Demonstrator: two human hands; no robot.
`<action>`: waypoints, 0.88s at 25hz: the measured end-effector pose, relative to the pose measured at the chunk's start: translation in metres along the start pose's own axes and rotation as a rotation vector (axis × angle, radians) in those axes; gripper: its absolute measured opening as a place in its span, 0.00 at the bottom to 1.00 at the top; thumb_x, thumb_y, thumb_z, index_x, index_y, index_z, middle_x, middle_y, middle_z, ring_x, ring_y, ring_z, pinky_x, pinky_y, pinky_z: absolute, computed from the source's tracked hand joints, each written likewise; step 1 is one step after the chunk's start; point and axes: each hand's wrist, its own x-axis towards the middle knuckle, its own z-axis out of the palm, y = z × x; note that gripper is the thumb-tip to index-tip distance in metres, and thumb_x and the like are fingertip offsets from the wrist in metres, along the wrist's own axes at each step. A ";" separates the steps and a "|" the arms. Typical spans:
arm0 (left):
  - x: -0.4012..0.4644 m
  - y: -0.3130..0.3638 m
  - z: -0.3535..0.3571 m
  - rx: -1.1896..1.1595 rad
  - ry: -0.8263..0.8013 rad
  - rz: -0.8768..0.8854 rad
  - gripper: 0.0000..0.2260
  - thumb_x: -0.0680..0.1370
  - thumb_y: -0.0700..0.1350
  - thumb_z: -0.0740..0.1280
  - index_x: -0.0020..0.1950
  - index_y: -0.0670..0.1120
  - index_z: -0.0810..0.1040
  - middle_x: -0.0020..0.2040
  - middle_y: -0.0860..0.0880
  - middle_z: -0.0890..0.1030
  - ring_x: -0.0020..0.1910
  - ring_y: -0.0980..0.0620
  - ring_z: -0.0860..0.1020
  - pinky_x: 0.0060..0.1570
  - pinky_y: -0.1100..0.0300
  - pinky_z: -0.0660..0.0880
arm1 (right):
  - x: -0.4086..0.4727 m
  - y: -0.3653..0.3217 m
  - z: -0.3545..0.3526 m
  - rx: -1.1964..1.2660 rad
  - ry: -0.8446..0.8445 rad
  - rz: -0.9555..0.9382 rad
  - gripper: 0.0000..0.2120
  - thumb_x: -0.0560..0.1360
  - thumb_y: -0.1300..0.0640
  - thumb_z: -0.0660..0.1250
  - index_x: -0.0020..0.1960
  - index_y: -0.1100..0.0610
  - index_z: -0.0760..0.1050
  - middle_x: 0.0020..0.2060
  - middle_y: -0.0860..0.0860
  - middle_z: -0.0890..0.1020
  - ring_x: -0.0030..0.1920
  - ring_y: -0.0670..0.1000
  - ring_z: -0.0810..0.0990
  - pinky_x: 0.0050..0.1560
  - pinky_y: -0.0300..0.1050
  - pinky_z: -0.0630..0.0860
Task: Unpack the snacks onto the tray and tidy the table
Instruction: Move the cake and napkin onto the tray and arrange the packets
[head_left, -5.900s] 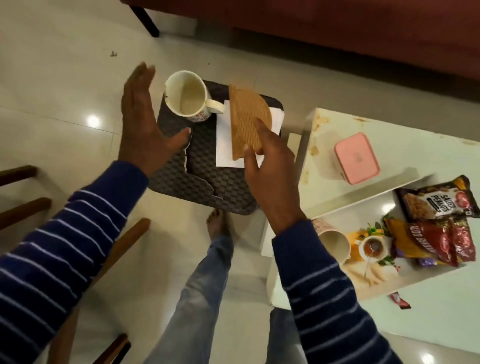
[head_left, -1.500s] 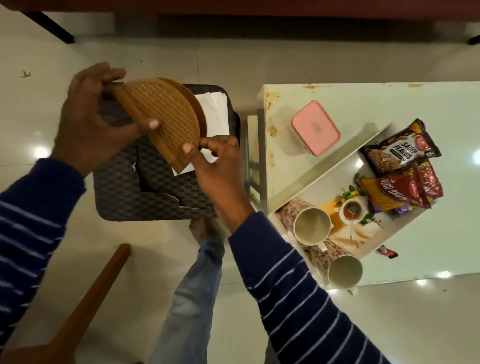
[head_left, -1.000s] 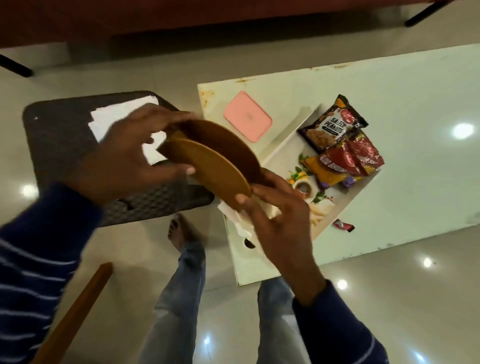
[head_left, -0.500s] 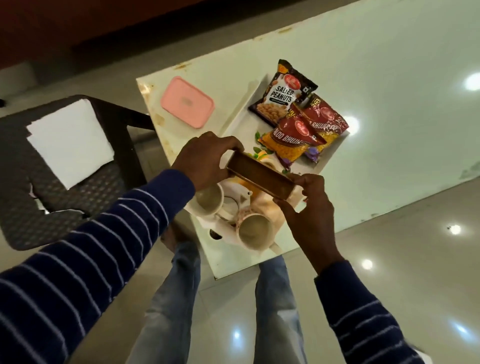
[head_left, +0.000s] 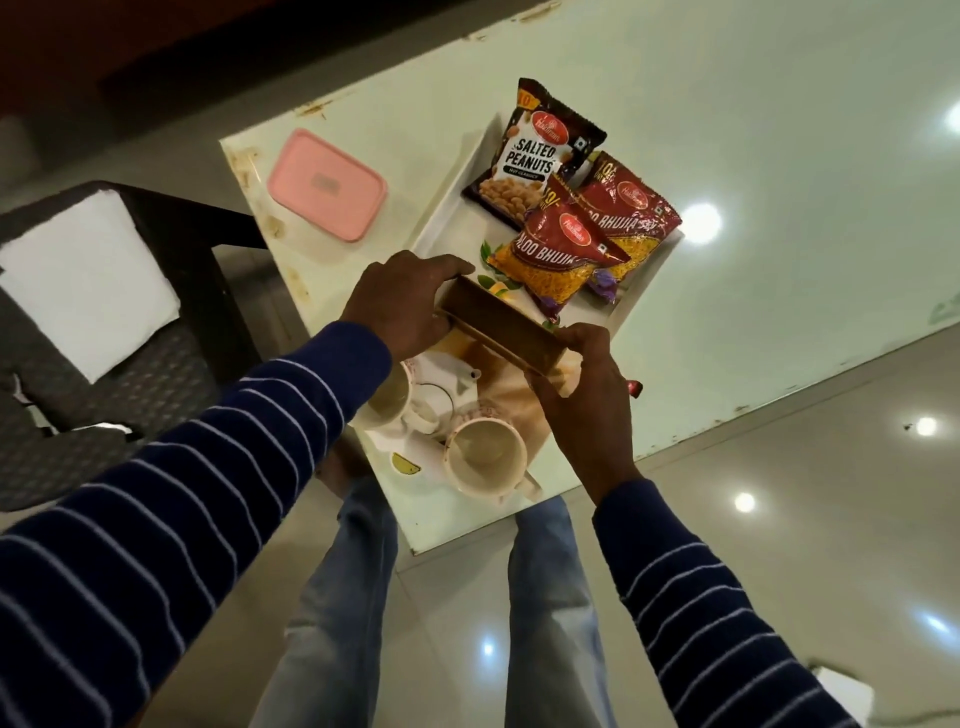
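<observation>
While the left hand (head_left: 402, 306) and right hand (head_left: 584, 395) grip opposite ends of the brown woven round mats (head_left: 501, 332), held edge-on, these hover over the white rectangular tray (head_left: 441, 228) bearing three snack packets (head_left: 563, 208) and two cream mugs (head_left: 485, 460).

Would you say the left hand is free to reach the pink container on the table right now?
Probably not yet: the left hand grips one end of the brown plates, shared with the right hand. The path to the pink container itself looks unobstructed.
</observation>
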 end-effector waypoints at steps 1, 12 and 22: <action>-0.004 -0.002 -0.003 -0.052 -0.011 -0.007 0.30 0.73 0.46 0.73 0.74 0.58 0.68 0.60 0.43 0.78 0.59 0.42 0.76 0.58 0.47 0.73 | -0.001 -0.001 -0.002 -0.007 -0.007 -0.007 0.28 0.72 0.53 0.75 0.66 0.48 0.64 0.64 0.50 0.77 0.60 0.50 0.76 0.52 0.37 0.73; -0.135 -0.141 -0.054 -0.566 0.746 -0.599 0.11 0.76 0.46 0.73 0.57 0.48 0.80 0.52 0.53 0.82 0.49 0.57 0.80 0.42 0.74 0.74 | -0.001 -0.131 0.012 0.061 0.152 -0.349 0.26 0.73 0.57 0.71 0.69 0.57 0.66 0.66 0.55 0.71 0.67 0.54 0.70 0.66 0.48 0.70; -0.157 -0.241 -0.044 -0.999 0.882 -1.163 0.29 0.67 0.56 0.79 0.64 0.49 0.73 0.58 0.50 0.79 0.55 0.51 0.79 0.57 0.54 0.78 | 0.045 -0.287 0.183 0.159 -0.390 -0.241 0.27 0.77 0.53 0.70 0.72 0.53 0.65 0.69 0.47 0.71 0.62 0.47 0.74 0.55 0.33 0.75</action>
